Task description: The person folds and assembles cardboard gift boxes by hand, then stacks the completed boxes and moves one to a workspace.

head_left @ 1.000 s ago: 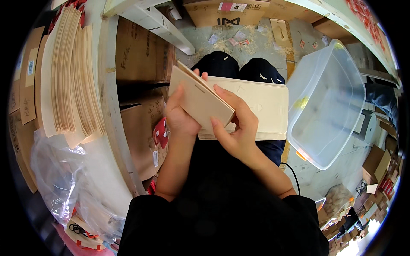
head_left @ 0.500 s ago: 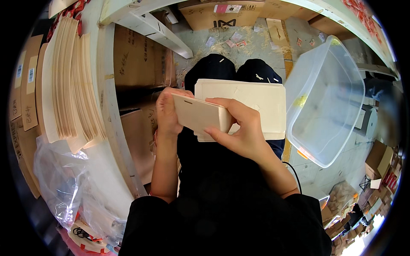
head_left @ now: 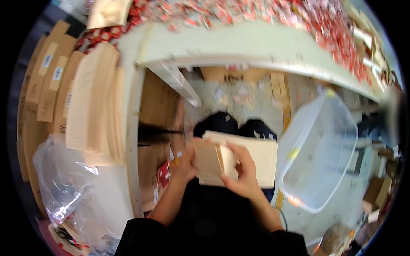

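My left hand [head_left: 185, 167] and my right hand [head_left: 245, 174] hold a small cream cardboard box [head_left: 206, 158] between them, above my lap. The left fingers close around its left end. At its right end, my right thumb and fingers grip the pale side, where a slit shows beside the front panel. Motion blur hides whether that slit is an opened flap. Beneath the hands, flat cream card pieces [head_left: 262, 160] lie in a short stack across my thighs.
A tall pile of cream card sheets [head_left: 92, 106] stands on the left table, with a clear plastic bag [head_left: 64, 183] near it. To my right is a translucent plastic bin [head_left: 320, 149]. Small red packets [head_left: 239, 13] cover the far table. Brown cartons [head_left: 156, 100] sit underneath.
The view has tilted up, showing more of the far table. The box sits lower, turned slightly, and a slit now shows near its right end. Both hands still hold it.
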### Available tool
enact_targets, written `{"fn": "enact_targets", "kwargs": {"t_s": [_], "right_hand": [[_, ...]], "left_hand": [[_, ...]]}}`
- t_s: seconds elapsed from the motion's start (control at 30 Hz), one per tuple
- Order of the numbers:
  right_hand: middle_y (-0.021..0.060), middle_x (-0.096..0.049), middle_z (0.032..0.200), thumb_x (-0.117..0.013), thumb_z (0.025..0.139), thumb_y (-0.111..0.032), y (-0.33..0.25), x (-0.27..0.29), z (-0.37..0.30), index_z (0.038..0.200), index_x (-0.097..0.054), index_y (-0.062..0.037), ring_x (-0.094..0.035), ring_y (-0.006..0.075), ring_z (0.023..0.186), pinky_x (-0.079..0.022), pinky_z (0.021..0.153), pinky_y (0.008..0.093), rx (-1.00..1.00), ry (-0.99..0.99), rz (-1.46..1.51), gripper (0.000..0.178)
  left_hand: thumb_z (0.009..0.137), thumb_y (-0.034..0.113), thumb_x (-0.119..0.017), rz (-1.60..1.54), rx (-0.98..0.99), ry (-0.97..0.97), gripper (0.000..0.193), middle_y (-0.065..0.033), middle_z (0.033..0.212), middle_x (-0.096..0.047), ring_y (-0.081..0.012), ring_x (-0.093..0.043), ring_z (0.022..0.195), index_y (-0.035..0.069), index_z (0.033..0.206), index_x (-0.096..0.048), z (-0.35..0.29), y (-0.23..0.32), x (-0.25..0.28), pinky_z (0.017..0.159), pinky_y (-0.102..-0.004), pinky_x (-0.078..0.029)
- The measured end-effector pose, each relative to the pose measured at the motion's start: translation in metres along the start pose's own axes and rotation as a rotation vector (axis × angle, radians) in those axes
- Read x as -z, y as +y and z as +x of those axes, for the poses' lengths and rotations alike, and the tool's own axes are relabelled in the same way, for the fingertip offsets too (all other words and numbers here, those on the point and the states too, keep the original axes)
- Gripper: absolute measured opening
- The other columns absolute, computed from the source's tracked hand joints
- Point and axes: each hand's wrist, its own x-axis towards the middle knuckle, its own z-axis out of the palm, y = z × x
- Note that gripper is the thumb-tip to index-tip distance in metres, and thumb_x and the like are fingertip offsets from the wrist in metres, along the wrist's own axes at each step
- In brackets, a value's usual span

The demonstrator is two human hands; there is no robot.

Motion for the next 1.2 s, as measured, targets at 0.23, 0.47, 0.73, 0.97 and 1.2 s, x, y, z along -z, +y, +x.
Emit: {"fn": "enact_targets", "kwargs": {"t_s": [0.23, 0.47, 0.73, 0.97, 1.2], "right_hand": [[0.0123, -0.034, 0.125, -0.070, 0.063, -0.033, 0.016, 0.026, -0.004, 0.128, -0.030, -0.0040, -0.032, 0.0245, 0.119, -0.034, 0.091, 0.0377, 0.085, 0.059, 0.313, 0.082], [0.0092, -0.038, 0.125, -0.063, 0.067, -0.021, 0.042, 0.081, -0.027, 0.121, -0.040, -0.0071, -0.038, 0.0219, 0.113, -0.033, 0.090, 0.0356, -0.070, 0.210, -0.214, 0.060], [0.0215, -0.041, 0.118, -0.064, 0.066, -0.016, 0.061, 0.071, -0.050, 0.118, -0.040, 0.0000, -0.039, 0.0363, 0.110, -0.031, 0.094, 0.0423, 0.075, 0.319, -0.849, 0.059], [0.0289, -0.042, 0.119, -0.052, 0.081, -0.026, 0.099, 0.097, -0.066, 0.125, -0.029, 0.0082, -0.042, 0.0404, 0.110, -0.033, 0.094, 0.0387, -0.399, 0.381, -0.672, 0.060], [0.0287, -0.039, 0.122, -0.053, 0.082, -0.025, 0.090, 0.087, -0.064, 0.128, -0.023, 0.0079, -0.040, 0.0387, 0.113, -0.032, 0.094, 0.0371, -0.491, 0.370, -0.588, 0.064]], "left_hand": [[0.076, 0.006, -0.062, 0.011, 0.256, -0.187, 0.052, -0.0077, 0.111, -0.051, -0.0182, -0.056, 0.093, 0.008, 0.122, -0.038, -0.017, 0.023, -0.006, 0.072, -0.0275, -0.049], [0.073, -0.002, -0.061, 0.307, -0.566, -0.065, 0.067, -0.0081, 0.100, -0.052, -0.0159, -0.055, 0.078, 0.008, 0.129, -0.023, 0.061, 0.158, -0.125, 0.057, -0.0281, -0.048], [0.074, -0.003, -0.056, 0.294, -1.069, 0.285, 0.059, -0.0103, 0.106, -0.045, -0.0231, -0.055, 0.088, 0.008, 0.120, -0.021, 0.122, 0.249, -0.191, 0.077, -0.0399, -0.049], [0.078, 0.018, -0.057, 1.403, -0.716, 0.098, 0.033, -0.0145, 0.100, -0.057, -0.0270, -0.054, 0.096, 0.000, 0.104, -0.052, 0.078, 0.071, -0.048, 0.083, -0.0345, -0.041], [0.084, 0.016, -0.052, 1.162, -0.322, 0.098, 0.060, -0.0210, 0.127, -0.036, -0.0263, -0.036, 0.118, -0.004, 0.130, -0.020, 0.030, -0.040, 0.030, 0.097, -0.0314, -0.027]]}}
